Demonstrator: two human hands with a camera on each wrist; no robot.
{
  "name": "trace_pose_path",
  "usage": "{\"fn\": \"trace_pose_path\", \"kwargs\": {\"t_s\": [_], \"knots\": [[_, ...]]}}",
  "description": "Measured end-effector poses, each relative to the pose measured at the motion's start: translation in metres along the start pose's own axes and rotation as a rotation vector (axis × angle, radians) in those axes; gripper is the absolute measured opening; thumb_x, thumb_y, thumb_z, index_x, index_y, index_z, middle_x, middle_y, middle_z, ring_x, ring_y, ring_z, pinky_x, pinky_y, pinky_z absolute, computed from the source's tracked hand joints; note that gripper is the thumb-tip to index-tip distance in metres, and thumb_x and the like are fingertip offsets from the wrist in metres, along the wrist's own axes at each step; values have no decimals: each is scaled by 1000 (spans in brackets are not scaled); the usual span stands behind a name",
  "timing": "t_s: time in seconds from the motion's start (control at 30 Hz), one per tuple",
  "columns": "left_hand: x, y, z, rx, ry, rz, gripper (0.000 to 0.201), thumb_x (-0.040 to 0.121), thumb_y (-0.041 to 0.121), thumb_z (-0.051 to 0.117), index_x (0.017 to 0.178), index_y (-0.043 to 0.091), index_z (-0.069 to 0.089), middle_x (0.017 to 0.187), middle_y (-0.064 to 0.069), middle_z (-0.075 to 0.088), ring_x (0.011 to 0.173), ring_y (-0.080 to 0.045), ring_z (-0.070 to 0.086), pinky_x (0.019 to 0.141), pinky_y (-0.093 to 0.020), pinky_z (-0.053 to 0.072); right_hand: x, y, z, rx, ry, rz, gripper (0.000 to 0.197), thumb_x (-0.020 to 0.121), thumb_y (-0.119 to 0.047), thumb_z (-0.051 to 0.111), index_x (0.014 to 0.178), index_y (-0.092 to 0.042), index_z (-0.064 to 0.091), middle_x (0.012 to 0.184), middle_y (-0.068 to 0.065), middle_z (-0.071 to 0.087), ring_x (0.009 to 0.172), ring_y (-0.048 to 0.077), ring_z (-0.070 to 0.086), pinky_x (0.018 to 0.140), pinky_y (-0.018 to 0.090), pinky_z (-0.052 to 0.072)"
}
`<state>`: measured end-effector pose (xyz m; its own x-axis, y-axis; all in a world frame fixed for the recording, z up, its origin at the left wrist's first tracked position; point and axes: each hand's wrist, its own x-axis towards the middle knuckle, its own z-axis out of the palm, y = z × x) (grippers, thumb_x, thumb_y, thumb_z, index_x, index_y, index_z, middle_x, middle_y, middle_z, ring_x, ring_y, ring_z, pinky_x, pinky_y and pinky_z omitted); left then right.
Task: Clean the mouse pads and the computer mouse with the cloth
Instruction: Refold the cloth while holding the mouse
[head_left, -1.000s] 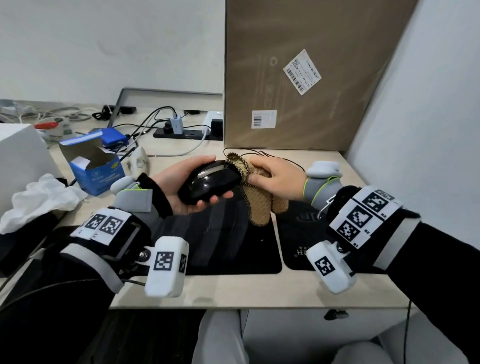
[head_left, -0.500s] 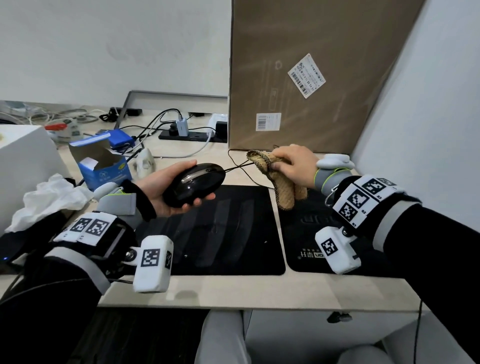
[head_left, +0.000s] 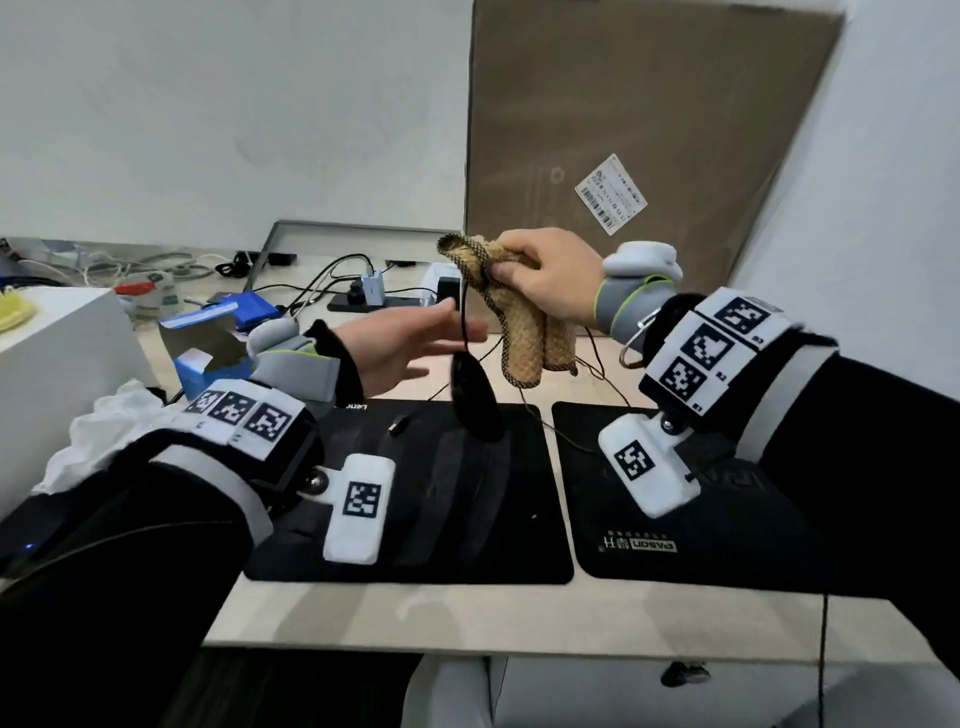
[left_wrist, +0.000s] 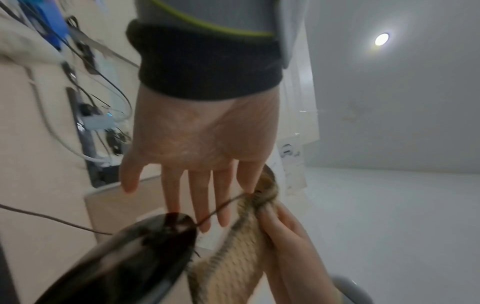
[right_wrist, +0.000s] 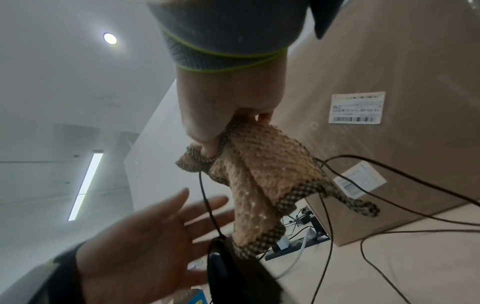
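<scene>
My right hand (head_left: 545, 280) is raised above the desk and grips a bunched tan cloth (head_left: 524, 332) with the black mouse cable (head_left: 464, 317) caught in it. The black computer mouse (head_left: 475, 400) hangs nose-up from that cable over the far edge of the left mouse pad (head_left: 441, 519). My left hand (head_left: 441, 338) is open with straight fingers, just left of the hanging mouse, holding nothing. The right mouse pad (head_left: 727, 530) lies under my right forearm. In the wrist views the mouse (left_wrist: 124, 257) (right_wrist: 233, 273) dangles below the cloth (left_wrist: 233, 267) (right_wrist: 259, 174).
A tall cardboard box (head_left: 623, 130) stands behind the pads. A blue carton (head_left: 208, 364), crumpled white tissue (head_left: 104, 431) and a white box (head_left: 52, 353) sit at the left. A power strip (head_left: 374, 301) with cables lies at the back. A small USB plug (head_left: 397, 426) rests on the left pad.
My left hand has let go of the mouse and opened. My right hand rose with the cloth and cable, so the mouse now hangs from its cable.
</scene>
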<state>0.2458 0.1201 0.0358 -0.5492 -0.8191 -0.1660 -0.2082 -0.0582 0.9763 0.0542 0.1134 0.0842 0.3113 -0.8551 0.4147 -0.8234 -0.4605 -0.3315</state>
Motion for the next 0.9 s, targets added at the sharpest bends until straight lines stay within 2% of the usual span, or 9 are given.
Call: {"fn": "trace_pose_path", "kwargs": {"t_s": [0.1, 0.2, 0.3, 0.4, 0.47, 0.53, 0.67, 0.8, 0.9], "knots": [[7, 19, 14, -15, 88, 149, 32, 100, 33, 32, 87, 25, 60, 71, 18, 70, 92, -3, 58, 89, -36, 31, 8, -3, -4, -46, -1, 16, 11, 91, -25, 52, 90, -21, 61, 69, -10, 51, 78, 16, 48, 65, 23, 28], [17, 29, 21, -71, 236, 271, 34, 102, 20, 33, 77, 17, 55, 40, 13, 45, 57, -7, 48, 62, -20, 37, 6, 2, -12, -84, 30, 37, 15, 91, -26, 52, 94, -16, 62, 83, -2, 59, 80, 16, 49, 65, 25, 28], [23, 31, 17, -31, 342, 337, 37, 100, 8, 37, 67, 9, 54, 35, 10, 34, 35, -3, 34, 43, -12, 32, -3, 17, -13, -133, -6, 52, 16, 90, -25, 53, 94, -14, 63, 90, 5, 65, 83, 22, 54, 69, 30, 37], [23, 24, 6, 36, 396, 307, 38, 99, 7, 38, 63, 9, 52, 55, -5, 37, 31, 0, 36, 41, -12, 30, -20, 36, -13, -113, -17, 123, 16, 89, -25, 54, 97, -18, 66, 89, -1, 66, 88, 21, 59, 73, 30, 41], [21, 15, -4, 38, 439, 280, 37, 98, 7, 40, 64, 10, 53, 61, -7, 38, 35, -2, 40, 44, -14, 32, -31, 47, -13, -100, 0, 164, 18, 89, -24, 55, 102, -23, 68, 87, -10, 60, 87, 15, 55, 72, 23, 34], [19, 9, -11, 1, 486, 259, 36, 98, 7, 41, 64, 10, 54, 63, -6, 40, 46, -10, 39, 46, -14, 33, -40, 55, -13, -105, 2, 185, 15, 89, -23, 55, 97, -24, 68, 83, -11, 57, 85, 17, 55, 72, 21, 30], [16, 3, -13, -21, 549, 178, 34, 98, 8, 41, 68, 10, 55, 33, 10, 46, 52, -12, 37, 48, -14, 34, -49, 61, -13, -46, 49, 241, 25, 90, -22, 55, 74, -41, 55, 65, -17, 52, 78, 17, 51, 65, 21, 26], [11, 9, -15, -31, 447, 147, 31, 97, 12, 42, 70, 9, 58, 32, 9, 40, 41, -10, 44, 54, -21, 31, -44, 56, -16, 32, 144, 252, 15, 89, -21, 56, 97, -17, 69, 81, -2, 62, 83, 23, 56, 70, 27, 35], [6, 24, -12, -98, 316, 119, 35, 98, 29, 41, 73, 12, 59, 39, 9, 43, 39, -9, 39, 45, -15, 34, -33, 43, -23, 57, 148, 192, 14, 89, -20, 55, 89, -12, 67, 82, 9, 66, 83, 27, 57, 74, 33, 42]]}}
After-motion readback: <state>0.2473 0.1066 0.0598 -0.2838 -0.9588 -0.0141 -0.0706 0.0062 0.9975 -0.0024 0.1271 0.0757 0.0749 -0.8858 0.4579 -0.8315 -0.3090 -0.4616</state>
